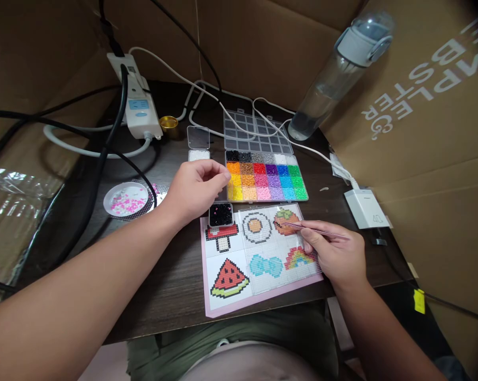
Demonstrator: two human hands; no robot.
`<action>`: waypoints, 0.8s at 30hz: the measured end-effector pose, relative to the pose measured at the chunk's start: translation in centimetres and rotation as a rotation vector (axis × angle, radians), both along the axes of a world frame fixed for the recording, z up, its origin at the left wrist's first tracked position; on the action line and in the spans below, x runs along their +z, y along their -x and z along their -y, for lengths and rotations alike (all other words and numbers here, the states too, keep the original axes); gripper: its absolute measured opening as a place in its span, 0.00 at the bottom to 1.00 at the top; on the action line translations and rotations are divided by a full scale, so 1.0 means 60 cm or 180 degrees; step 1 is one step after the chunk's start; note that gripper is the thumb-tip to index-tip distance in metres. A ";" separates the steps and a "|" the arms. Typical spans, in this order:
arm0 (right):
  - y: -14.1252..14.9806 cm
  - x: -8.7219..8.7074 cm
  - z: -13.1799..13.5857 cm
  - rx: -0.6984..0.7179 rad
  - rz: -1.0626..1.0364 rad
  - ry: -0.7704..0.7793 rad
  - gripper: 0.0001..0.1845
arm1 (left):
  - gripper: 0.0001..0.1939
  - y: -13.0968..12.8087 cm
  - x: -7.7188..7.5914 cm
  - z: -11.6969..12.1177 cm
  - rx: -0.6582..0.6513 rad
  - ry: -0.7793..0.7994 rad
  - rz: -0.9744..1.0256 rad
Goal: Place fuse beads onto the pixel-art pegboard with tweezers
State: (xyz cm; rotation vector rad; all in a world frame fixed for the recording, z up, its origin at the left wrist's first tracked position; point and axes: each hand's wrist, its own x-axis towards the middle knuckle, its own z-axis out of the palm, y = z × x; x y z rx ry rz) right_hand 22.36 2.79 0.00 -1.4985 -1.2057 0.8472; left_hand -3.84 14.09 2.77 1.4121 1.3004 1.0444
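My right hand grips slim pinkish tweezers, whose tip rests at the orange persimmon-like bead figure. This figure is on a clear pegboard lying over a pattern sheet with pixel pictures. Thumb and forefinger of my left hand are pinched together at the left edge of the open bead box; whatever they hold, if anything, is too small to make out. Below that hand, a small box of black beads overlaps the sheet's mushroom picture. A small box of white beads stands behind it.
A white dish of pink and white beads sits at left, partly under a black cable. Around the back are a power strip, a gold cup and a water bottle. A white charger lies right; cardboard walls surround the table.
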 end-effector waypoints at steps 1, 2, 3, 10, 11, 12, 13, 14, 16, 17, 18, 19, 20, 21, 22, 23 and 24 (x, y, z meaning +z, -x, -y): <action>0.000 0.000 0.000 0.0016 0.0019 0.0000 0.06 | 0.04 0.000 0.000 0.000 0.0004 0.0001 0.0008; 0.000 0.000 0.000 0.0023 0.0039 -0.0007 0.07 | 0.04 0.001 0.000 0.000 0.0008 0.0004 0.0016; 0.000 0.000 0.000 0.0026 0.0053 -0.0005 0.07 | 0.05 0.001 0.000 0.001 0.0013 0.0006 0.0025; 0.000 -0.001 0.001 -0.0035 0.0015 0.0065 0.07 | 0.05 0.002 0.001 0.002 0.0003 -0.0005 -0.0001; 0.000 -0.001 0.001 -0.0028 0.0015 0.0062 0.07 | 0.04 0.002 0.001 0.001 0.0003 -0.0012 -0.0006; 0.000 -0.001 0.001 -0.0008 0.0020 0.0057 0.06 | 0.04 0.002 0.001 0.001 0.0004 -0.0014 -0.0005; 0.000 -0.001 0.000 0.0014 0.0028 0.0046 0.06 | 0.04 0.002 0.001 0.001 0.0003 -0.0013 0.0000; 0.000 -0.001 0.000 0.0037 0.0039 0.0037 0.06 | 0.04 0.002 0.001 0.001 0.0003 -0.0008 0.0007; 0.000 -0.001 0.000 0.0067 0.0063 0.0021 0.06 | 0.04 0.001 0.000 0.000 -0.0001 0.0005 0.0012; 0.000 -0.001 -0.001 0.0064 0.0070 0.0013 0.06 | 0.04 0.001 0.000 0.000 -0.0002 0.0007 0.0008; 0.000 -0.001 -0.001 0.0057 0.0075 0.0009 0.06 | 0.04 0.001 -0.001 0.000 -0.0002 0.0005 0.0003; 0.001 -0.001 -0.002 0.0051 0.0080 0.0010 0.06 | 0.04 0.001 -0.001 0.000 -0.0004 0.0000 -0.0001; 0.001 -0.002 -0.003 0.0049 0.0081 0.0011 0.06 | 0.04 0.001 -0.001 0.000 -0.0005 -0.0004 0.0000; 0.002 -0.002 -0.003 0.0052 0.0078 0.0011 0.06 | 0.04 0.001 0.000 0.000 -0.0007 -0.0009 0.0005; 0.002 -0.002 -0.003 0.0054 0.0072 0.0010 0.06 | 0.04 0.002 0.000 0.000 -0.0006 -0.0011 0.0011; 0.003 -0.002 -0.003 0.0054 0.0063 0.0009 0.06 | 0.04 0.002 0.000 0.000 -0.0007 -0.0009 0.0015; 0.003 -0.002 -0.003 0.0047 0.0049 0.0003 0.06 | 0.04 0.002 0.000 0.000 -0.0009 -0.0007 0.0015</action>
